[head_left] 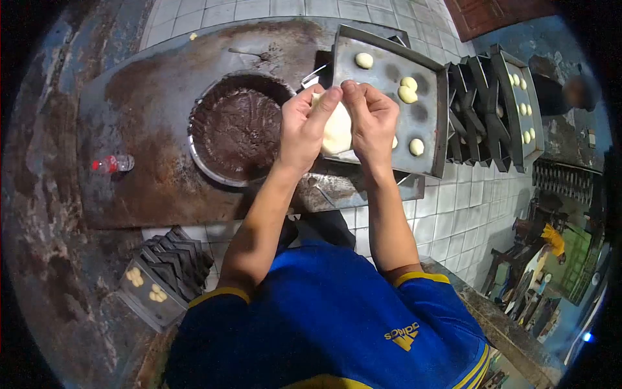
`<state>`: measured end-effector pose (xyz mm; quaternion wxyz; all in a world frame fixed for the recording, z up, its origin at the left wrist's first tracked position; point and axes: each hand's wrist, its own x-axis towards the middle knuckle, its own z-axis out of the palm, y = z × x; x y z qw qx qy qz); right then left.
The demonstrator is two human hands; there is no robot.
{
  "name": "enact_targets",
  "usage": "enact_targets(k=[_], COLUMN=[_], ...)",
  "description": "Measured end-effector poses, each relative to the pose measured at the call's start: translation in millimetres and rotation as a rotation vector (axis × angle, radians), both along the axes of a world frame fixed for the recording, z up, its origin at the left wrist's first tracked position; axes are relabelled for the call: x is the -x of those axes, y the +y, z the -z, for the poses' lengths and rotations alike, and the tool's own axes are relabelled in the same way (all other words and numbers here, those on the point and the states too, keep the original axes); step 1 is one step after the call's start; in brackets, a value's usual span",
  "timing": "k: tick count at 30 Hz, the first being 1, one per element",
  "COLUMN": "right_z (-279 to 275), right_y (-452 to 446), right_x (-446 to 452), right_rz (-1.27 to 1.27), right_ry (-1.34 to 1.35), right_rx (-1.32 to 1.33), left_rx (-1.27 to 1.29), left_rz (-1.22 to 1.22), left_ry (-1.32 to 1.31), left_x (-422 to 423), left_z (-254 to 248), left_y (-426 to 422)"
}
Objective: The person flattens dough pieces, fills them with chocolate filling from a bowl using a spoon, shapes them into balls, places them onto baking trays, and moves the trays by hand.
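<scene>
A pale yellow piece of dough (337, 133) is held up between my two hands over the left edge of a metal baking tray (369, 42). My left hand (303, 126) closes on its left side, the thumb pressed near the top. My right hand (372, 123) pinches it from the right, with thumb and fingers together. Left of my hands stands a round metal bowl (192, 139) with dark brown filling (240, 126) in it. Several dough balls lie on the tray, among them one at the upper left (364, 60) and a touching pair (408, 91).
Stacked trays (479, 110) stand on the right, the outermost one (523, 71) carrying dough pieces. More stacked trays (172, 269) are at the lower left. A bottle with a red cap (113, 163) lies on the stained table (142, 104). A spoon-like tool (249, 53) rests behind the bowl.
</scene>
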<state>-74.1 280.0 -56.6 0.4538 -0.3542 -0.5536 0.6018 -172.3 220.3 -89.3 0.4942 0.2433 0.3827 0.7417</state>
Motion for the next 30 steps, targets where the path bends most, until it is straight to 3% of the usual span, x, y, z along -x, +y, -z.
enact_targets(k=[2, 4, 6, 7, 8, 9, 10, 12, 13, 14, 16, 17, 18, 19, 20, 21, 22, 25, 27, 28, 30], right_z=[-8.4, -23.8, -48.5, -57.3, -60.7, -59.7, -52.4, -56.4, -41.0, -1.1, 99.1, 119.9, 196.4, 270.5, 299.9, 348.8, 353.0, 329.6, 279.4, 254.2, 211.6], right_y=[-11.3, -18.7, -37.2, -46.6, -55.7, -62.6, -62.2, -68.0, -69.2, -65.3, -59.7, -69.9, -86.2, -109.9, -129.8, -145.8, -159.2, -166.7, -153.7, -143.3, -121.3], right_x=[4.8, 3.2, 11.5, 13.7, 14.0, 12.4, 8.8, 6.3, 2.0, -9.2, -45.6, -51.4, -82.1, -115.8, -134.3, -162.1, -160.2, -151.6, -122.2, -102.5, -59.2], right_rz=[-0.03, -0.199, -0.208, -0.319, -0.43, -0.457, -0.48, -0.39, -0.37, -0.341, -0.435, -0.432, -0.426, -0.356, -0.39, -0.382, -0.3, -0.455, -0.641, -0.653, -0.651], right_ry=[-0.048, -0.033, -0.055, -0.078, -0.101, -0.153, -0.412, -0.807, -0.781, -0.678, -0.765, -1.075, -1.185, -1.387, -1.53, -1.482, -1.502, -1.282, -0.994, -0.999, -0.951], right_rx=[-0.037, 0.184, 0.278, 0.25, 0.231, 0.173, -0.142, -0.302, -0.26, -0.289, 0.167, 0.23, 0.146, -0.269, -0.323, -0.359, -0.36, -0.442, -0.126, -0.132, -0.323], left_rx=[0.018, 0.039, -0.01, 0.069, -0.027, -0.022, -0.071, -0.162, -0.177, -0.144, -0.077, 0.052, 0.179, 0.319, 0.462, 0.508, 0.542, 0.595, 0.658, 0.676, 0.745], left_rz=[-0.064, -0.126, -0.068, -0.008, 0.072, 0.168, 0.163, 0.107, 0.1, 0.151, 0.018, 0.051, 0.082, 0.099, 0.112, 0.044, -0.032, -0.287, -0.181, -0.151, -0.21], left_ry=[-0.013, -0.029, -0.32, -0.078, 0.088, 0.17, 0.351, 0.659, 0.737, 0.735, 0.957, 0.93, 0.904, 1.03, 1.155, 1.034, 0.908, 0.578, 1.023, 1.168, 1.062], left_x=[9.8, 20.2, 35.6, 47.1, 46.5, 40.5, 32.6, 23.3, 23.5, 33.9, 47.8, 54.2, 62.8, 72.5, 83.9, 95.3, 106.7, 151.6, 167.7, 169.2, 158.9], left_z=[0.4, -7.1, -15.1, 24.3, 58.3, 67.0, 75.7, 89.6, 94.3, 108.3, 95.8, 92.0, 91.2, 97.1, 106.8, 140.7, 174.5, 262.7, 246.9, 234.1, 170.6], left_y=[-14.1, -27.5, -44.4, -44.0, -50.9, -64.4, -72.7, -93.9, -105.5, -118.0, -131.8, -141.5, -151.7, -161.2, -172.0, -195.9, -219.8, -299.1, -323.2, -328.5, -308.3])
